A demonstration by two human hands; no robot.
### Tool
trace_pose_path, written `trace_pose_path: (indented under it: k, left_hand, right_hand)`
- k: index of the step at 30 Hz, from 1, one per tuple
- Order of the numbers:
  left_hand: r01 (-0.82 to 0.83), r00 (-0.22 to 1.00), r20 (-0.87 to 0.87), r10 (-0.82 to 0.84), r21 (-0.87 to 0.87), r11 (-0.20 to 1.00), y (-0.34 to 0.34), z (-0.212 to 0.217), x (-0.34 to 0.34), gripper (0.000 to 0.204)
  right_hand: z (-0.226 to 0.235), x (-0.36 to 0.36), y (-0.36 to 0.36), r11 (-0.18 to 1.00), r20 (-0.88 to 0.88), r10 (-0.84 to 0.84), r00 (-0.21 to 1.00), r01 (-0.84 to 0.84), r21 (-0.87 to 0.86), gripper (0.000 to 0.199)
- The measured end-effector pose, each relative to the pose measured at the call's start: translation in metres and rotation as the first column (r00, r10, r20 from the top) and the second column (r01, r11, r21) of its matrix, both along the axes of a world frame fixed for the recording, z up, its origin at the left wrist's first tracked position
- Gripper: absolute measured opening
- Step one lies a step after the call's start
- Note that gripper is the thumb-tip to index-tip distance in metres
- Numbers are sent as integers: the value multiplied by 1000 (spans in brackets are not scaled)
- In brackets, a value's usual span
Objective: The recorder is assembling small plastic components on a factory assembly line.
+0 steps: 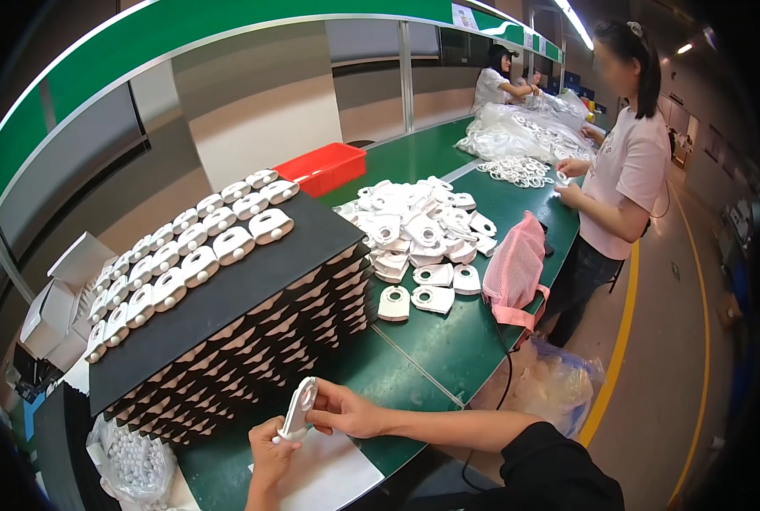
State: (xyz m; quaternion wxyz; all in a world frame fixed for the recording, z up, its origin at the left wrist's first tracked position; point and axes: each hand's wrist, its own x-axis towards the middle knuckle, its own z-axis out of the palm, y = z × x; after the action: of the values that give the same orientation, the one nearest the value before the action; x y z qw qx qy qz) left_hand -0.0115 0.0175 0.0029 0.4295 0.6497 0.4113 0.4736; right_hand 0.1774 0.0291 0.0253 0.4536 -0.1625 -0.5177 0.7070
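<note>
Close to the table's near edge, my left hand (271, 450) pinches the lower end of a white plastic housing with a round hole (298, 410), holding it upright. The fingers of my right hand (350, 410) are closed on the same housing from the right side. A small rounded white piece shows at its lower end, by my left fingers. Under my hands lies a white sheet of paper (333, 477). To the left rises a tall stack of black boards (252, 315) with white housings between the layers. Rows of similar white housings (197, 266) lie on the top board.
A heap of loose housings (423, 223) covers the green table (410, 370) beyond. Around it are a red bin (322, 170) and a pink mesh bag (516, 264). A plastic bag of white balls (133, 460) sits left. A co-worker (627, 162) stands at the right side.
</note>
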Motion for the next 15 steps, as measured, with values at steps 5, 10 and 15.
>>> trace_pose_path:
  k: [5,10,15]
  left_hand:
    - [24,999,48,-22,-31,999,-1,2,2,42]
    - [19,999,38,-17,-32,999,0,4,3,43]
    - [-4,999,40,6,-61,998,-2,5,2,42]
  right_hand:
    - [-1,1,-1,1000,-32,5,999,-5,3,19]
    - [-5,1,3,999,-27,18,999,-18,29,19]
    - [-6,1,3,1000,-34,12,999,-11,24,20]
